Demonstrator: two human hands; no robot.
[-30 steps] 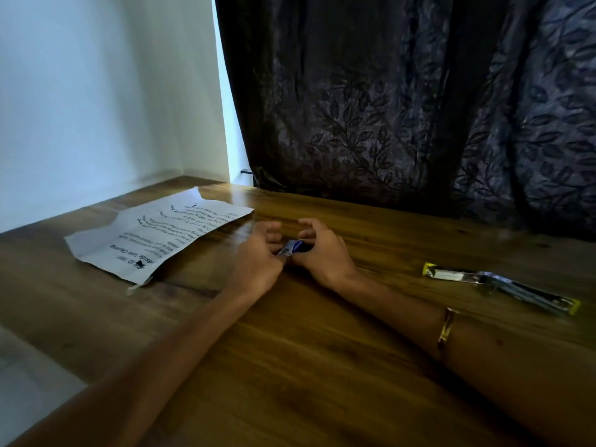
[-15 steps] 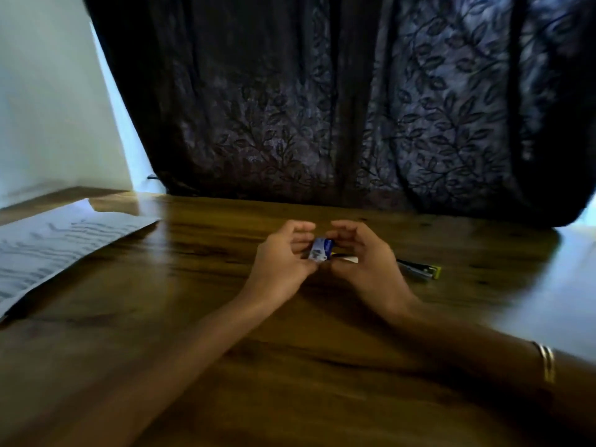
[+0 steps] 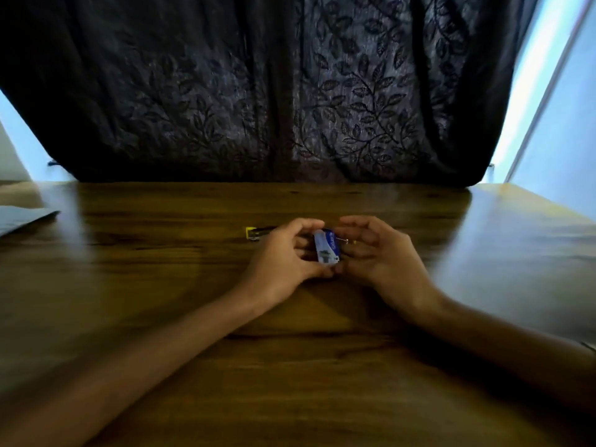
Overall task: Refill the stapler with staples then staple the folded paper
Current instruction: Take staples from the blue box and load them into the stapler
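A small blue and white staple box (image 3: pixel 327 246) is held just above the wooden table (image 3: pixel 193 317), between both hands. My left hand (image 3: pixel 283 259) grips its left side with curled fingers. My right hand (image 3: pixel 380 256) cups its right side, fingers curled, thumb tip at the box's lower corner. The stapler (image 3: pixel 256 233) lies on the table right behind my hands; only its yellow-tipped left end shows, the rest is hidden. The paper (image 3: pixel 22 217) lies at the far left edge, mostly out of frame.
A dark leaf-patterned curtain (image 3: pixel 290 91) hangs along the table's far edge. Bright window strips show at the far left and right. The table's right edge (image 3: pixel 548 208) runs diagonally near my right forearm.
The view has swung right: the paper slid to the left edge and the stapler now sits behind my hands. Both hands stayed on the staple box, which has turned more upright.
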